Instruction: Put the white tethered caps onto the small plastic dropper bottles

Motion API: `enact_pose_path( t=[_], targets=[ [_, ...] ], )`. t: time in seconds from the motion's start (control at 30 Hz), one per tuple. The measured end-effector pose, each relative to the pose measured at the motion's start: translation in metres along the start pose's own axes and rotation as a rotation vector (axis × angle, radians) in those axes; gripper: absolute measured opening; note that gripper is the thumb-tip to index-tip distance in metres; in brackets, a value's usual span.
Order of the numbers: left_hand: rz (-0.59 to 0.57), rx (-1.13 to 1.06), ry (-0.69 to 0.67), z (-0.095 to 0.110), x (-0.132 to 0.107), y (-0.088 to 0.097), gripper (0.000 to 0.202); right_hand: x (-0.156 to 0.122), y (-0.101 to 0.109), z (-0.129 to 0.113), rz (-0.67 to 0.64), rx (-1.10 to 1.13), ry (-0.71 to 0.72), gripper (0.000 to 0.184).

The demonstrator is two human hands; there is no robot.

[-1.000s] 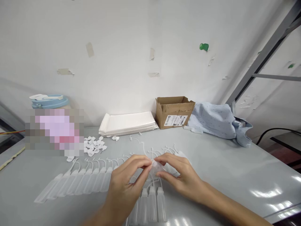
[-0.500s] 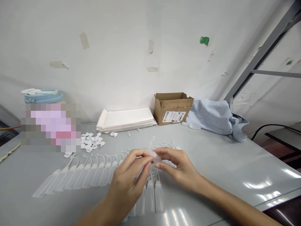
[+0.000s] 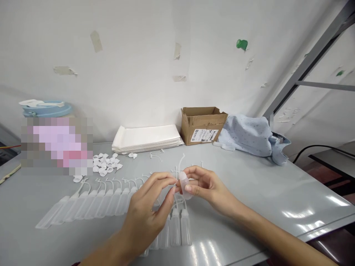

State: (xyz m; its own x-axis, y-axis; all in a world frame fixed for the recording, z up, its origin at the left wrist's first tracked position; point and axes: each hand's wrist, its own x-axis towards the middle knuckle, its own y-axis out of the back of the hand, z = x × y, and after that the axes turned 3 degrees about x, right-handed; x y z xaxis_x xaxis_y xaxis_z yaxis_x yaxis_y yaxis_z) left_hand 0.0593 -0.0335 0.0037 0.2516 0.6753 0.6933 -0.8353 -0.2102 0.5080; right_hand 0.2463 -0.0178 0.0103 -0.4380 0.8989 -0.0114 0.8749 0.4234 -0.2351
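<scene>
A small translucent plastic squeeze bottle [image 3: 185,187] is gripped in my right hand [image 3: 206,186], between the thumb and fingers. It stands nearly upright, and a thin tube [image 3: 181,160] rises above its top. Just left of it, my left hand [image 3: 151,210] has its fingers stretched out and thumb apart, the tips close to the bottle. Whether they touch it I cannot tell. Below my hands lie several similar bottles [image 3: 175,229] with bent thin tubes, partly hidden by my left hand. Another row of such bottles [image 3: 91,207] extends to the left on the table.
A pile of small white caps [image 3: 104,164] lies at the back left, near a blurred pink patch [image 3: 58,142] and a blue-lidded container [image 3: 47,109]. Along the wall are stacked white envelopes [image 3: 146,136], a cardboard box [image 3: 203,125] and a light blue cloth [image 3: 246,136].
My left fingers have come away from the bottle's top and spread a little. The bottle has turned more upright in my right hand. The whole view has shifted slightly.
</scene>
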Motion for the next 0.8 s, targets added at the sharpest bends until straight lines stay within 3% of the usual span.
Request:
enact_pose_path(
  t=[0.1, 0.23, 0.57, 0.7, 0.8],
  targets=[
    [0.010, 0.061, -0.049, 0.000, 0.000, -0.001, 0.021, 0.000, 0.002, -0.002, -0.070, 0.105, -0.037, 0.032],
    [-0.075, 0.135, -0.107, -0.001, 0.000, -0.001, 0.034, 0.000, 0.000, -0.002, -0.152, 0.189, -0.060, 0.028],
    [-0.186, 0.315, -0.242, -0.001, -0.002, 0.000, 0.048, 0.001, -0.005, 0.005, 0.027, 0.044, -0.082, 0.043],
    [-0.196, 0.305, -0.272, 0.000, -0.001, -0.002, 0.044, 0.002, -0.006, 0.008, 0.083, -0.058, -0.035, 0.050],
    [-0.179, 0.208, -0.249, 0.001, 0.000, -0.002, 0.042, 0.001, -0.005, 0.005, 0.042, -0.030, -0.042, 0.047]
  ],
)
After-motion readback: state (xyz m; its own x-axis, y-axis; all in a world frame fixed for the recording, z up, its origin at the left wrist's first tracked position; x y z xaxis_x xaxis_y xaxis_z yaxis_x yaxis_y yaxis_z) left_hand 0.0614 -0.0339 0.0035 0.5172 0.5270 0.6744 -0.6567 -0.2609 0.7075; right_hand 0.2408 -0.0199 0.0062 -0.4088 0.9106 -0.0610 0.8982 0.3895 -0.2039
